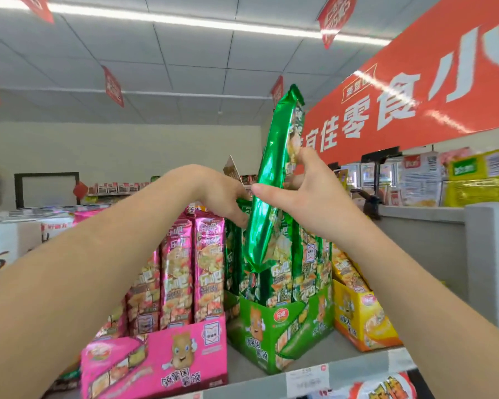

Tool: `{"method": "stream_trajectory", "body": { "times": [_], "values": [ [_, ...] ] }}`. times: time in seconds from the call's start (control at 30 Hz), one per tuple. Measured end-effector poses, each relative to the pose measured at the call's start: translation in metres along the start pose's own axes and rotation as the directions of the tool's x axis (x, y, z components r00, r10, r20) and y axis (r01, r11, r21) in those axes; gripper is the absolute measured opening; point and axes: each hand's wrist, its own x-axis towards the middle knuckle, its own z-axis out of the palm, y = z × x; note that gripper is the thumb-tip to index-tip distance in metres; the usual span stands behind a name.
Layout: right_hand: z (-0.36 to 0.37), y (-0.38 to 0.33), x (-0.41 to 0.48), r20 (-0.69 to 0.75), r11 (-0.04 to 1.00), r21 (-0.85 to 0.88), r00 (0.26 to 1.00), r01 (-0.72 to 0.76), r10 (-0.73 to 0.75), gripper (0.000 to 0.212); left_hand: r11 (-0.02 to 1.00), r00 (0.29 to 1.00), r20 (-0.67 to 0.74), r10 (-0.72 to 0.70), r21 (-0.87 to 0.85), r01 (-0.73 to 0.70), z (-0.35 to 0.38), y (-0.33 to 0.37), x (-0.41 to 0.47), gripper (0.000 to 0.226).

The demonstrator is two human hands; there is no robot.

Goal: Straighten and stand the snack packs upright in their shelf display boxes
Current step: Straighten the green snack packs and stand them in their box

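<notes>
My right hand point(306, 194) grips a long green snack pack point(268, 180), lifted above the green display box point(271, 329) and leaning slightly right. My left hand point(222, 194) reaches over the tops of the green packs point(306, 254) standing in that box, its fingertips hidden behind the lifted pack. Left of it a pink display box point(162, 361) holds upright pink packs point(193, 266). A yellow display box point(360, 321) with yellow packs stands to the right.
The boxes stand on a grey top shelf point(357, 361) with a price tag point(307, 380) on its front edge. A red banner point(415, 90) hangs at the upper right. Behind it stands a grey counter point(421, 220) with more goods.
</notes>
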Motion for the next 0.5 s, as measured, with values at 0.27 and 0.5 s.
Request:
{"method": "stream_trajectory", "body": {
  "times": [0.27, 0.5],
  "values": [
    [-0.011, -0.010, 0.000, -0.062, 0.989, 0.054, 0.988, -0.138, 0.142, 0.045, 0.961, 0.981, -0.054, 0.184, -0.199, -0.191, -0.003, -0.004, -0.009, 0.073],
    [-0.023, -0.028, 0.018, -0.017, 0.867, 0.483, 0.989, -0.121, 0.147, 0.055, 0.875, 0.917, -0.351, 0.189, -0.364, -0.319, 0.012, 0.003, -0.005, 0.028]
  ]
}}
